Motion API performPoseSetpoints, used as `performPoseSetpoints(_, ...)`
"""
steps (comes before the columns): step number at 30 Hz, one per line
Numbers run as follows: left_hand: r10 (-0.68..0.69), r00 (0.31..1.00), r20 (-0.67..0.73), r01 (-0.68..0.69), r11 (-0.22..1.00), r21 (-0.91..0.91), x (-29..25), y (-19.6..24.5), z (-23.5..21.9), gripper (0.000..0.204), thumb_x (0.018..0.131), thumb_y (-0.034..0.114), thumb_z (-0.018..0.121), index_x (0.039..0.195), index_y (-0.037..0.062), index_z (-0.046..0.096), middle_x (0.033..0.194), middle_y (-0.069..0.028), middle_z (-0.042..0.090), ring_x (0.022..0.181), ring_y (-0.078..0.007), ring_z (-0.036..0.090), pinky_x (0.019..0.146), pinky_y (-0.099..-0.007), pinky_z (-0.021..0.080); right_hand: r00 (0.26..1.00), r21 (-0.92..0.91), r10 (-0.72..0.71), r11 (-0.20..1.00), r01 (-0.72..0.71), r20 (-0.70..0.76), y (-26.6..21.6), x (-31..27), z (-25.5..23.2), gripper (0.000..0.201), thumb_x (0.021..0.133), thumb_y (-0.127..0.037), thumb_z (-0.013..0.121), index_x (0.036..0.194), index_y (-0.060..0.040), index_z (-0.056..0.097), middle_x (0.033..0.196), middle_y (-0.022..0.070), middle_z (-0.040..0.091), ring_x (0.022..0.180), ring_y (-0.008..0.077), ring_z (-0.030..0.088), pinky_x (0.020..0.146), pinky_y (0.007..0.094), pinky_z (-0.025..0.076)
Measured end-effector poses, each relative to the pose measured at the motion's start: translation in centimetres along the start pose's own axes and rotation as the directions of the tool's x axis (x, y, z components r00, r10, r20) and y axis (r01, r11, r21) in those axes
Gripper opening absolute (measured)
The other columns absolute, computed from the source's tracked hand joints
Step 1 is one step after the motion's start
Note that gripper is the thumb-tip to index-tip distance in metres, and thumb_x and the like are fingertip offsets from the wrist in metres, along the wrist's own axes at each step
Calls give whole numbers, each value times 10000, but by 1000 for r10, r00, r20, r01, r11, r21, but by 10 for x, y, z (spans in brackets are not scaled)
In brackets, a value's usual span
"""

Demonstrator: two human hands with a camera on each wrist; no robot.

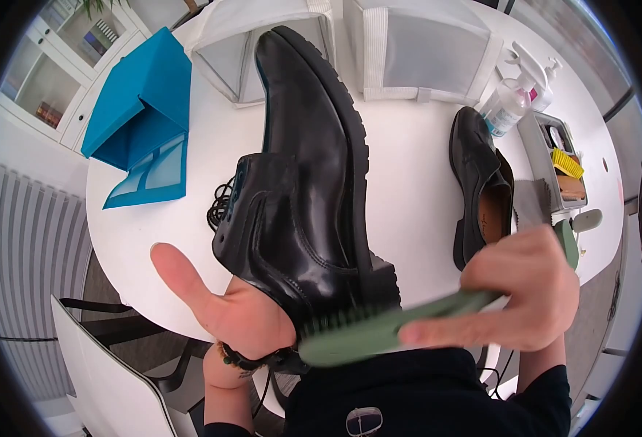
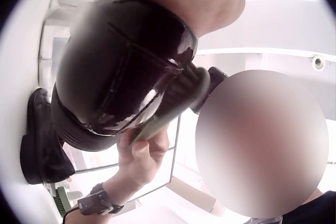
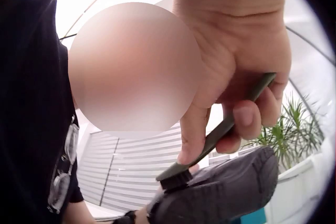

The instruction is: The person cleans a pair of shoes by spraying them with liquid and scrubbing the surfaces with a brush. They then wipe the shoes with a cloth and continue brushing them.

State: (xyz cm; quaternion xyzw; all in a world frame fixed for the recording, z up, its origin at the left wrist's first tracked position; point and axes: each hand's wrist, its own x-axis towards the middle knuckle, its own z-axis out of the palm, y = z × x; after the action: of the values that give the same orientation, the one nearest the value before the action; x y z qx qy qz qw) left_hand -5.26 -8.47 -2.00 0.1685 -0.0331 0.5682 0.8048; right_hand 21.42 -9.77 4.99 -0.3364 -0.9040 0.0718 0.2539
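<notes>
A glossy black lace-up shoe [image 1: 314,182] is held up over the table, toe away from the body. The left hand [image 1: 244,313] supports it at the heel end, thumb straight and spread away from it; the other fingers are hidden by the shoe. In the right hand [image 1: 525,298] is a green brush [image 1: 357,339], gripped between thumb and curled fingers. Its dark bristles face the shoe's heel end. From the right wrist view, the brush [image 3: 220,134] lies close along the shoe [image 3: 220,192]; whether the bristles touch cannot be told.
A second black shoe [image 1: 474,178] stands on the white table [image 1: 408,160], right of the held one. Beyond it are a spray bottle [image 1: 509,102] and a grey tray [image 1: 539,149] with a yellow brush [image 1: 567,164]. A blue box [image 1: 146,95] and white fabric boxes [image 1: 426,51] stand farther back.
</notes>
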Motion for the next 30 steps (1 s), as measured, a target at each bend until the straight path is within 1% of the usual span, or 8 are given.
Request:
performPoseSetpoints(4,18,999,-31,-17,1000,25,-2,-3,-2,1310,716,1029,254,1623,85,225,1656,-114,274,1490,-316,320,1249,-480,215,962,142,-165,980,136,219,-2,-9,4,356,790,-165,811,1113,-314,811,585,-74,428,430,62,460,389,214,289)
performPoseSetpoints(9,8,999,-47,-9,1000,-21,-3,-2,0,1300,725,1023,251,1622,83,227,1656,-112,273,1491,-319,318,1249,-481,214,993,-6,73,997,-74,-92,-5,3,5,352,730,-194,853,1057,-321,829,588,-71,409,403,65,427,385,230,266)
performPoseSetpoints(16,82,991,-102,-72,992,100,-3,-1,-2,1275,748,1009,238,1620,79,231,1656,-103,276,1490,-322,318,1250,-481,211,992,42,-66,997,62,106,-12,-2,4,350,724,-242,856,1057,-346,825,594,-69,431,431,63,438,402,231,272)
performPoseSetpoints(20,3,1000,-3,-3,1000,30,-6,2,3,1267,757,1003,231,1624,79,213,1660,-95,268,1496,-316,306,1252,-473,210,988,-57,63,996,-72,-144,0,6,8,344,766,-229,827,1091,-340,815,604,-64,451,437,69,448,403,223,285)
performPoseSetpoints(22,149,885,-440,81,884,461,-5,3,6,1280,744,1012,222,1631,88,195,1664,-91,267,1506,-299,287,1255,-468,196,987,-45,45,998,-52,-152,5,4,7,330,754,-238,827,1070,-332,822,612,-63,451,429,79,446,401,229,283)
performPoseSetpoints(23,151,886,-438,78,884,462,-4,1,4,1280,744,1012,222,1631,88,195,1664,-91,267,1506,-299,287,1255,-468,196,999,12,0,1000,0,-51,3,3,4,332,746,-242,824,1066,-328,824,610,-60,453,430,84,450,403,233,290)
performPoseSetpoints(25,-64,993,96,69,996,-53,-1,-4,-3,1290,730,1022,220,1631,99,208,1659,-89,284,1508,-280,288,1255,-463,192,991,79,-105,992,98,82,4,0,4,357,724,-250,811,1071,-337,823,604,-55,459,435,100,461,417,243,320)
performPoseSetpoints(30,-103,993,54,102,994,23,-4,-3,-12,1294,719,1029,234,1623,103,242,1647,-90,315,1499,-275,310,1254,-454,192,997,27,34,999,-32,-73,13,9,5,360,727,-263,803,1083,-313,824,612,-58,462,453,107,465,442,251,328)
